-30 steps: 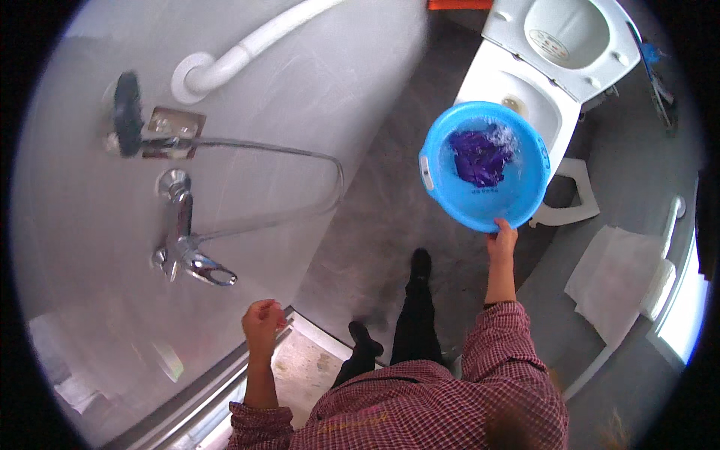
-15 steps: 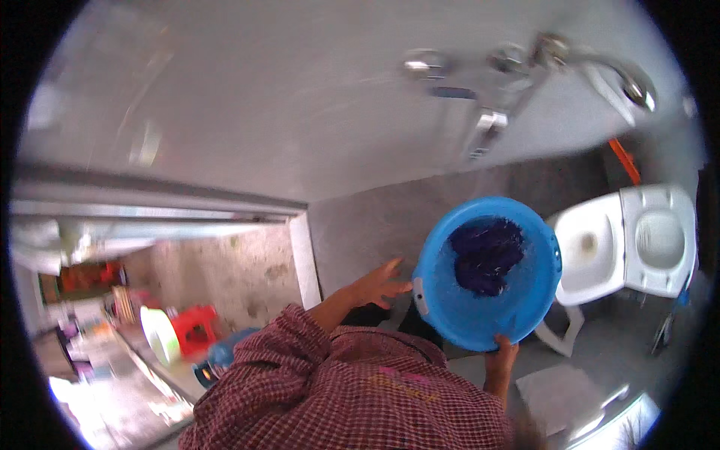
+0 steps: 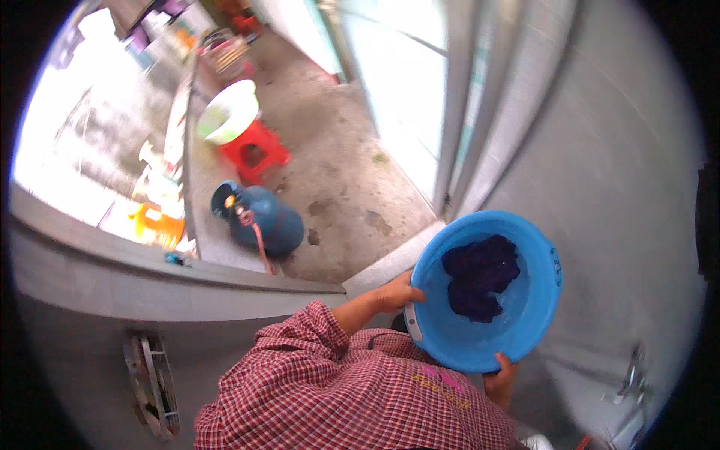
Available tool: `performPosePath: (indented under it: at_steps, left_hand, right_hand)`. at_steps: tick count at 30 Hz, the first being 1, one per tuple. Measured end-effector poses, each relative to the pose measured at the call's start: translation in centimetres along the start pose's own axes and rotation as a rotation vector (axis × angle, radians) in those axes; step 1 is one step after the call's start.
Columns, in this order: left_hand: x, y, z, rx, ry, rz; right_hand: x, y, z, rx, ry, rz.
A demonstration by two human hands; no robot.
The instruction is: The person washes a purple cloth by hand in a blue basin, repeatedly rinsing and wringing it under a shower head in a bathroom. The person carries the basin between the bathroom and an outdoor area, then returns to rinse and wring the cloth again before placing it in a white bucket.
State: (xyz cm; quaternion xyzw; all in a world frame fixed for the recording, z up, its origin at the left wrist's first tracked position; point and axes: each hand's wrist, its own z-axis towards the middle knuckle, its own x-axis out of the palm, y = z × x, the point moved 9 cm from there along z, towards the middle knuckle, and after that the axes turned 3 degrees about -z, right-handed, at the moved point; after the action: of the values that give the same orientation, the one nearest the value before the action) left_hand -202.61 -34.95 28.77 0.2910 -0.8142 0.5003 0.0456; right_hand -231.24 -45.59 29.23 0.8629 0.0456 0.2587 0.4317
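A round blue plastic basin is held in front of my body, over the threshold of a doorway. Dark purple wet cloth lies in it, in what looks like a little water. My left hand grips the basin's left rim, thumb over the edge and fingers mostly hidden beneath. At the near right rim, my right hand holds on with its thumb inside and the other fingers out of sight under the wall. Checked red sleeves cover both arms.
Beyond the doorway stand a blue gas cylinder with a hose, a red stool and a pale green basin on the stool. An orange jug is at left. A grey wall runs along the right, with a metal tap fitting low on it.
I have turned left with the basin, from the toilet and wall taps toward the doorway. My left hand, spread beside the basin before, now grips its rim. My right hand keeps its hold.
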Motion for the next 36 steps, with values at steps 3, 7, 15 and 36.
performPosePath:
  at_steps: [3, 7, 15, 36]
  left_hand:
    - [-5.8, -4.1, -1.8, 0.157, -0.176, -0.125]
    - [-15.3, -7.3, -3.7, 0.14, -0.402, -0.213]
    - [-27.0, -15.9, -11.7, 0.408, -0.823, -0.316]
    - [-50.9, -19.2, -47.2, 0.748, -2.479, 0.097]
  right_hand:
    - [8.2, -0.1, 6.0, 0.282, 0.062, 0.299]
    - [19.3, -1.2, 13.3, 0.578, 0.343, -0.008]
    - [41.6, -2.7, 21.9, 0.752, 0.799, -0.265]
    - [87.8, -21.6, 23.0, 0.93, 1.356, -0.505]
